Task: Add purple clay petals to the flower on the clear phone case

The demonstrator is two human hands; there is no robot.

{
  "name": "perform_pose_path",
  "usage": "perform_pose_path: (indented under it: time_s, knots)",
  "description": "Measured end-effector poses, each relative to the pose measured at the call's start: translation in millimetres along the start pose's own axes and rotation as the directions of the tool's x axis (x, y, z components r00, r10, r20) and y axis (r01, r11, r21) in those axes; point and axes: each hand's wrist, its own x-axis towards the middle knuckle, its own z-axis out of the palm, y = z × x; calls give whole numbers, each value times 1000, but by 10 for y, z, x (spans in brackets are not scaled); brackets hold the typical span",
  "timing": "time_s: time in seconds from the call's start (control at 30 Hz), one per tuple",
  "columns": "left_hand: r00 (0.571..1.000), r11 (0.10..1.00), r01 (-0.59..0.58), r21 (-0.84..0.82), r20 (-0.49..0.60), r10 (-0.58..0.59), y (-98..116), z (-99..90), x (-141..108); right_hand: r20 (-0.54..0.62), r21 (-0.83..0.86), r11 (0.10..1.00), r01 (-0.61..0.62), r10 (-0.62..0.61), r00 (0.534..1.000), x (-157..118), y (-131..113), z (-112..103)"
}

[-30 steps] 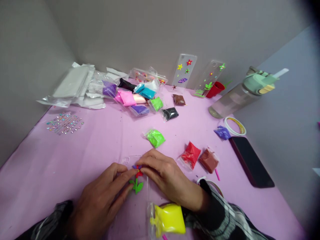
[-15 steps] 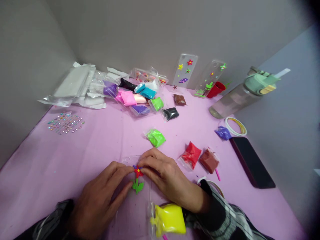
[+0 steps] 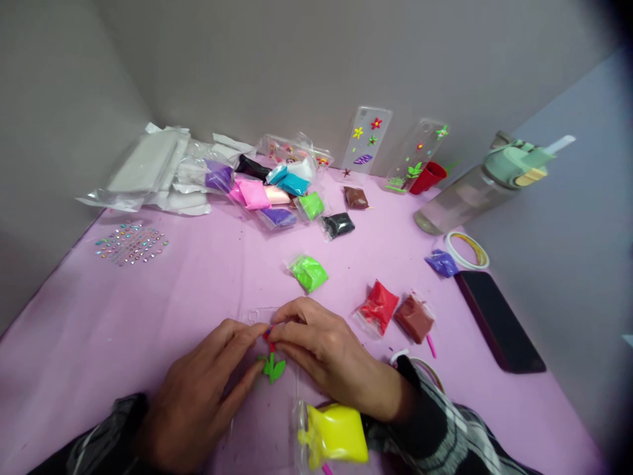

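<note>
A small clay flower (image 3: 272,367) with red petals and a green stem and leaves lies on a clear phone case (image 3: 252,422) in front of me. My left hand (image 3: 198,389) has its index fingertip against the flower head and its thumb at the left leaf. From the other side, my right hand (image 3: 326,349) pinches at the flower head with bent fingers. A bit of purple shows between the fingertips, and most of the petals are hidden. A yellow clay packet (image 3: 339,432) lies just below my right wrist.
Green (image 3: 308,272), red (image 3: 379,306) and brown clay packets (image 3: 414,318) lie beyond my hands. A black phone (image 3: 499,322), tape roll (image 3: 467,250) and water bottle (image 3: 465,196) are at right. Decorated phone cases (image 3: 366,138) lean on the wall. A gem sheet (image 3: 132,244) lies left.
My right fingers have moved slightly left and over the flower head, covering most of its red petals and yellow centre. My left hand stays nearly in place.
</note>
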Motion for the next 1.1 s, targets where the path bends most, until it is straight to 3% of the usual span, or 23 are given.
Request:
perform_pose_path:
  time_s: [0.23, 0.47, 0.8, 1.1]
  knots:
    - [1000, 1000, 20, 1, 3, -20, -6, 10, -6, 33, 53, 999, -7, 5, 999, 10, -6, -31]
    - [999, 999, 33, 39, -23, -32, 13, -12, 2, -39, 151, 986, -75, 81, 996, 27, 23, 2]
    - [999, 998, 54, -16, 8, -54, 22, -9, 6, -83, 152, 979, -132, 146, 986, 37, 53, 47]
    - [997, 997, 72, -36, 23, -71, 22, -6, -21, -54, 152, 980, -129, 139, 989, 20, 51, 32]
